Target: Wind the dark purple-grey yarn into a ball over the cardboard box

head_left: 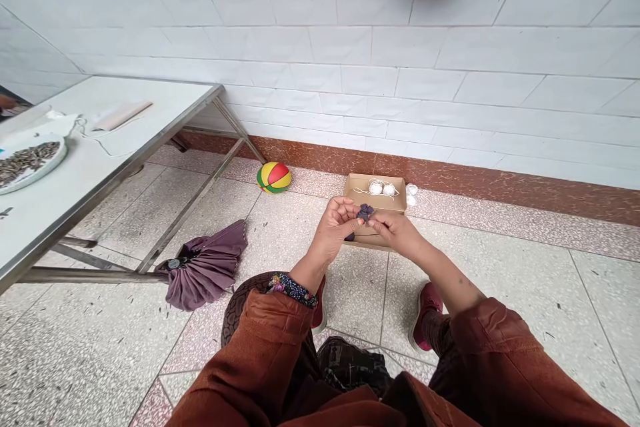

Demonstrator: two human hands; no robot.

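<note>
Between both hands, above a cardboard box, is a small dark purple-blue piece (365,211) with petal-like lobes, looking like a little flower. My left hand (336,225) pinches its left side between thumb and fingers. From the right, my right hand (397,233) closes thumb and fingertips at its lower edge; whether a hook or needle is in them is too small to tell. Beneath the hands sits the open cardboard box (356,187). Two white balls of yarn (383,188) lie in its far part, and a dark lump (349,237) shows near its left side, partly hidden by my left hand.
White rolls (411,193) stand right of the box by the wall. A striped ball (274,177) rests on the floor. At left, a folded purple umbrella (210,263) leans by a metal-framed table (170,103) bearing a tray of seeds (55,159). My feet flank the box's near side.
</note>
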